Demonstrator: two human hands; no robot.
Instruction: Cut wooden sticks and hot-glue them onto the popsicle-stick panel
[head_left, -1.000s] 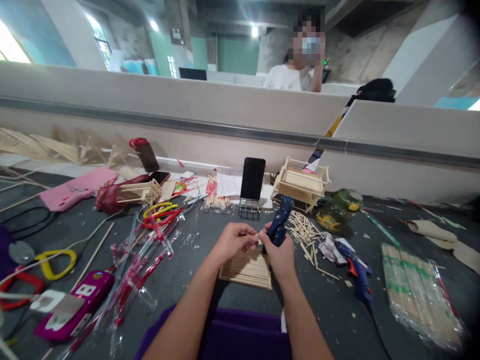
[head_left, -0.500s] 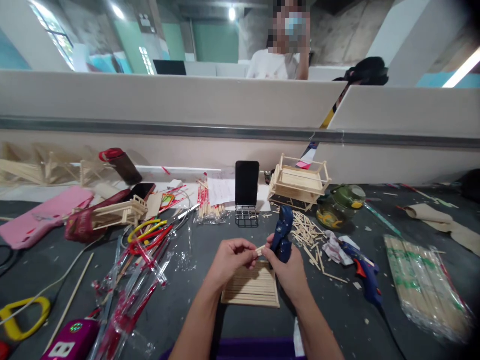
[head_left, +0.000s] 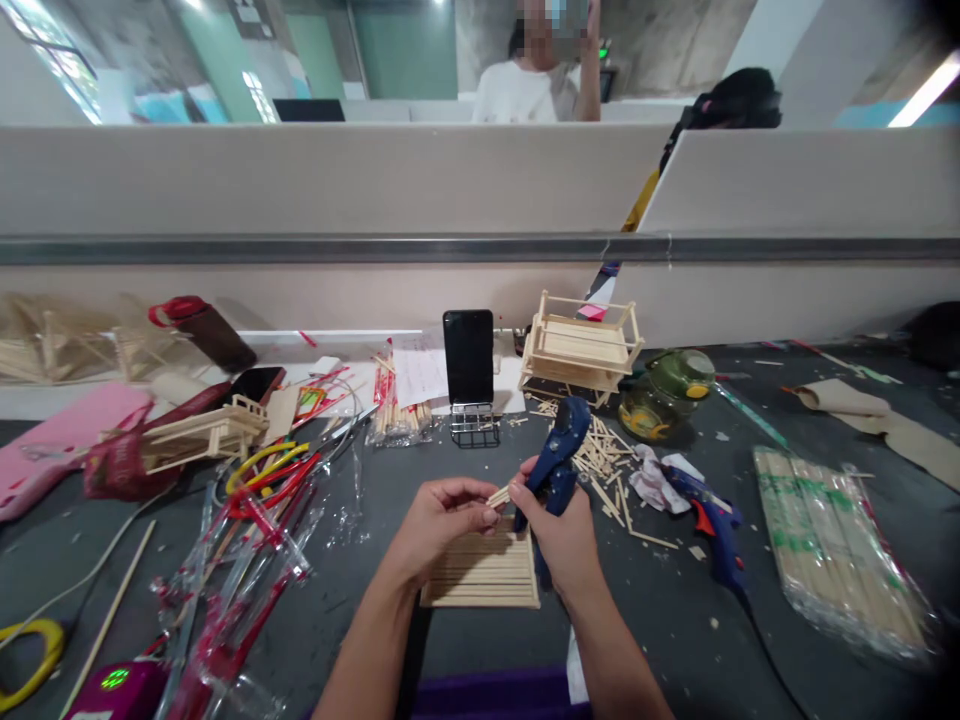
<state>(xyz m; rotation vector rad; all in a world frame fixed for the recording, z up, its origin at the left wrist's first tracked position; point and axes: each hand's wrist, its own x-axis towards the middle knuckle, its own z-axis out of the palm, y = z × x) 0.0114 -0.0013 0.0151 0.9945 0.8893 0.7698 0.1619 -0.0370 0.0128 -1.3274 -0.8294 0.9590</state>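
My left hand (head_left: 442,520) is closed, its thumb and fingers pinching a few short wooden sticks (head_left: 499,496). Their other end meets the thumb and fingertips of my right hand (head_left: 559,525). That hand is also closed round a dark blue two-handled tool (head_left: 568,430), which looks like a hand cutter; its jaws cannot be made out. Below both hands lies a flat panel of wooden sticks (head_left: 480,578) glued side by side, its far edge partly covered by my fingers. Behind the tool is a pile of short cut sticks (head_left: 600,450).
A small wooden stick model (head_left: 581,345) stands at the back beside a phone on a wire stand (head_left: 469,355). To the right are a green bottle (head_left: 664,395), a blue glue gun (head_left: 716,530) and bagged sticks (head_left: 832,550). Plastic wrappers (head_left: 240,590) clutter the left.
The scene has shifted left in view as my head turned. The blue tool leans further right at its top, and its lower handle now shows apart from the upper one. Both hands keep their holds.
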